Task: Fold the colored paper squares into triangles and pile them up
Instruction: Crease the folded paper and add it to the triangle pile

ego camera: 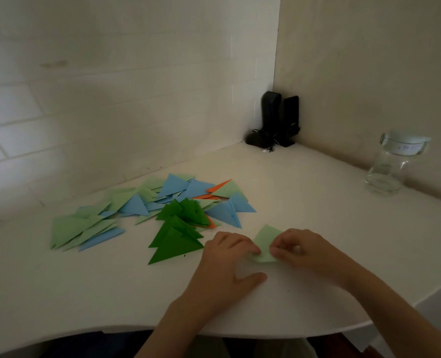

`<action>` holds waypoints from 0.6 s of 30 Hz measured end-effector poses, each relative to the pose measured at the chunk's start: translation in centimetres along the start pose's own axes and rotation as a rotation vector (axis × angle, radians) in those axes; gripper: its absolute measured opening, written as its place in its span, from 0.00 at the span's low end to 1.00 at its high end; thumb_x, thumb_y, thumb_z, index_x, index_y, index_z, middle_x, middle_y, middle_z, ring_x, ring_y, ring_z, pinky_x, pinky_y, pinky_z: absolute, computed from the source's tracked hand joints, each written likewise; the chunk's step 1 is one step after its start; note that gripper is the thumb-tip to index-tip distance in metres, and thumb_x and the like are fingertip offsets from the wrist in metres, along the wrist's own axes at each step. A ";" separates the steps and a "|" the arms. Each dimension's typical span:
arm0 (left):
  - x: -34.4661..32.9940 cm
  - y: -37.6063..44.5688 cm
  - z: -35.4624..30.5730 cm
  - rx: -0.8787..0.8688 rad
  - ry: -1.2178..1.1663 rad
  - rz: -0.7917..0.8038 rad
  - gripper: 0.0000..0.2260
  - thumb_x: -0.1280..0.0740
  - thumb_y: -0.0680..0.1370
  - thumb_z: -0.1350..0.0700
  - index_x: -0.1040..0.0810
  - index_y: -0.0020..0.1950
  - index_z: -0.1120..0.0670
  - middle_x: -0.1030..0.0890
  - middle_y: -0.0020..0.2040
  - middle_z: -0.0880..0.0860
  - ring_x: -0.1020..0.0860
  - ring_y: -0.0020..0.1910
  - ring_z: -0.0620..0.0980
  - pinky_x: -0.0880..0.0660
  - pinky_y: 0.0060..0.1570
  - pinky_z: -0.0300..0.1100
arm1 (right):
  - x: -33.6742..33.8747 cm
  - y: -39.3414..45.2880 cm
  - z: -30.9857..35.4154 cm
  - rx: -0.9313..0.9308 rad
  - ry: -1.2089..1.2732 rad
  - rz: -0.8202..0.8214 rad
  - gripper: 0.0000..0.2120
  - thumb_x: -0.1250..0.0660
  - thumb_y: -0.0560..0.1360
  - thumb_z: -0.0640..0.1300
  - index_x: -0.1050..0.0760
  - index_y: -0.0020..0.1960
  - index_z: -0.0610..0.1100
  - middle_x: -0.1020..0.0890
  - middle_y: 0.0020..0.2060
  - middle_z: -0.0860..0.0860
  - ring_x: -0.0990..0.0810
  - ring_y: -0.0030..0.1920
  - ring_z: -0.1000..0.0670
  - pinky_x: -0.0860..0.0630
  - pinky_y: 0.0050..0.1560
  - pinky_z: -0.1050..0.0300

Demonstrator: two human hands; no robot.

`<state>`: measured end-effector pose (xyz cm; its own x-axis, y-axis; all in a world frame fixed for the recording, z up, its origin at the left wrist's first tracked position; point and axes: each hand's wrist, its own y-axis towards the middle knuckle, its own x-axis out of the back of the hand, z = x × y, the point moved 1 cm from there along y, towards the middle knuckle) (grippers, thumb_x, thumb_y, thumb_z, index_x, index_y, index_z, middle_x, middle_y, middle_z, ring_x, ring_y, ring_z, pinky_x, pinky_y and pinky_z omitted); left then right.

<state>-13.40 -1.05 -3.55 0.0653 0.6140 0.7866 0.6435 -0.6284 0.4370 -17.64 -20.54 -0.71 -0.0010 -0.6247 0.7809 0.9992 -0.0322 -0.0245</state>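
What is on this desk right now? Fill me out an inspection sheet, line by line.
Surface: white table with a curved front edge, set in a wall corner.
Job's things: light green paper being folded; spread of folded triangles in light green, blue, dark green and orange, loosely scattered rather than neatly piled.
Clutter: clear glass jar with lid, at the right wall.
Grippers: left hand and right hand both pinch the light green paper with their fingers.
Cables: thin black cord by the black speakers in the corner.
Surroundings: white brick-pattern wall; nothing else seen.
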 end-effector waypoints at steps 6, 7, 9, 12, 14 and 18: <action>-0.9 0.3 -0.1 -0.127 0.156 -0.114 0.09 0.38 0.74 0.55 0.18 0.46 0.53 0.20 0.45 0.48 0.25 0.44 0.48 0.30 0.45 0.40 | 0.1 -0.5 -0.6 0.115 0.036 0.042 0.04 0.33 0.76 0.47 0.21 0.49 0.48 0.21 0.46 0.54 0.26 0.41 0.65 0.32 0.42 0.72; -1.1 0.4 -0.3 -0.144 0.190 -0.118 0.08 0.38 0.74 0.55 0.18 0.45 0.53 0.20 0.44 0.48 0.25 0.43 0.48 0.30 0.43 0.40 | -0.1 -0.6 -0.7 0.158 0.028 0.012 0.02 0.33 0.75 0.47 0.22 0.46 0.50 0.21 0.45 0.53 0.25 0.43 0.63 0.32 0.43 0.72; -1.2 0.5 -0.7 -0.156 0.262 -0.137 0.08 0.38 0.73 0.56 0.19 0.42 0.52 0.21 0.41 0.48 0.25 0.39 0.48 0.28 0.37 0.40 | -0.3 -0.7 -1.0 0.245 0.011 -0.057 0.02 0.32 0.72 0.50 0.24 0.44 0.54 0.20 0.44 0.53 0.24 0.47 0.59 0.31 0.44 0.72; -1.2 0.3 -1.2 -0.127 0.342 -0.146 0.07 0.38 0.72 0.57 0.20 0.39 0.51 0.23 0.37 0.48 0.26 0.36 0.48 0.29 0.32 0.40 | -0.3 -1.6 -1.4 0.301 0.042 -0.104 0.14 0.33 0.69 0.59 0.22 0.48 0.51 0.20 0.46 0.56 0.24 0.49 0.62 0.32 0.44 0.75; -1.2 0.2 -1.4 -0.085 0.370 -0.150 0.07 0.38 0.72 0.56 0.21 0.38 0.51 0.23 0.35 0.48 0.26 0.35 0.48 0.30 0.31 0.40 | -0.4 -2.1 -1.6 0.325 0.010 -0.099 0.21 0.35 0.66 0.65 0.21 0.50 0.51 0.21 0.49 0.60 0.24 0.50 0.64 0.31 0.48 0.75; -1.4 0.4 -1.5 -0.031 0.313 -0.131 0.09 0.39 0.74 0.51 0.22 0.37 0.52 0.24 0.36 0.48 0.27 0.36 0.48 0.28 0.32 0.43 | -1.5 -2.0 -1.9 0.292 -0.112 -0.112 0.25 0.39 0.67 0.68 0.19 0.52 0.52 0.23 0.51 0.60 0.25 0.51 0.62 0.35 0.54 0.76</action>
<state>-14.40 -2.84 -3.82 -0.2567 0.5173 0.8164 0.6068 -0.5712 0.5528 -19.69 -21.01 -3.01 -0.1234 -0.5397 0.8328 0.9625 0.1392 0.2328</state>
